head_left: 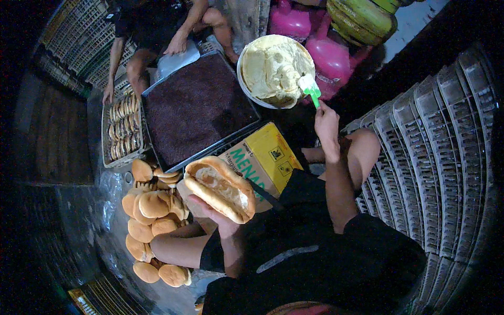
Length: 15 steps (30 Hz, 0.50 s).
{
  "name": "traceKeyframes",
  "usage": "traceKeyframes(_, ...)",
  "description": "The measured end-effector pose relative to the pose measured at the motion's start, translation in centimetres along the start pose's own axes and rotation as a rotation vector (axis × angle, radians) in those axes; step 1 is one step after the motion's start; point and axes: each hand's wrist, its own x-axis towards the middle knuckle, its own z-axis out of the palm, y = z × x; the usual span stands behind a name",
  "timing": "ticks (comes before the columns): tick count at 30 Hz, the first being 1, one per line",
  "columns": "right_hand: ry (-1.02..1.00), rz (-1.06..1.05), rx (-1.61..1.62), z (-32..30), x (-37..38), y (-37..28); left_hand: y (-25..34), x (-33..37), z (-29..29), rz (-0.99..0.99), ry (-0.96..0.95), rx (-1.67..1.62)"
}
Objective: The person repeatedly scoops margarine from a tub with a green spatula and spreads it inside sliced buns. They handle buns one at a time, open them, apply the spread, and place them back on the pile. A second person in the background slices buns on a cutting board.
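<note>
My left hand (214, 212) holds up a long bread bun (197, 185) from beneath, split open with pale cream smeared along its inside. In my right hand (326, 125) is a spatula (313, 94) with a green handle, its blade coated in cream. That blade touches the cream (270, 68) near the right side of a round white tub (242, 87). Left of the tub lies a wide tray (254, 122) filled with dark brown sprinkles (191, 105).
Loose buns (155, 203) are heaped on the floor at left. A crate (139, 148) holds rows of filled buns beside a seated co-worker's hand (108, 94). A cardboard box (268, 157) sits before me. Stacked crates (430, 147) line the right; pink containers (328, 60) stand behind the tub.
</note>
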Motion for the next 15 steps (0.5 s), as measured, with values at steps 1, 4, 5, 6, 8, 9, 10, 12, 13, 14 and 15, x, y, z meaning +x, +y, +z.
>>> traceKeyframes(1, 0.003, 0.015, 0.028, 0.4, 0.3, 0.3, 0.0, 0.0, 0.0, 0.012, -0.027, 0.013)
traceKeyframes(4, 0.038, 0.012, 0.044, 2.4, 1.7, 1.4, -0.2, -0.4, 0.0, 0.051, -0.049, -0.027)
traceKeyframes(5, 0.045, -0.007, 0.055, 3.2, 2.2, 1.7, -0.2, -0.4, -0.1, 0.055, -0.100, -0.118)
traceKeyframes(6, 0.074, -0.081, -0.051, 4.1, 2.6, 2.0, -0.2, -0.4, -0.2, 0.083, -0.069, -0.054)
traceKeyframes(8, 0.015, 0.033, 0.195, 5.8, 3.5, 2.7, 0.0, -0.1, -0.6, 0.112, -0.159, 0.010)
traceKeyframes(9, -0.014, 0.119, 0.310, 6.6, 3.8, 3.0, 0.1, 0.1, -0.9, 0.126, -0.199, 0.030)
traceKeyframes(10, -0.057, 0.187, 0.555, 7.2, 3.8, 3.2, 0.4, 0.6, -1.3, 0.139, -0.230, 0.031)
traceKeyframes(12, -0.094, 0.314, 0.871, 7.6, 3.4, 3.9, 0.9, 1.3, -2.2, 0.113, -0.385, -0.007)
traceKeyframes(13, -0.116, 0.423, 1.022, 7.5, 2.9, 4.0, 1.1, 1.6, -2.8, 0.075, -0.504, -0.048)
traceKeyframes(14, -0.116, 0.377, 1.052, 7.4, 2.4, 3.9, 1.4, 1.6, -3.4, 0.012, -0.559, -0.085)
traceKeyframes(15, -0.106, 0.347, 1.064, 7.0, 1.7, 3.6, 1.6, 1.7, -3.9, 0.018, -0.493, -0.013)
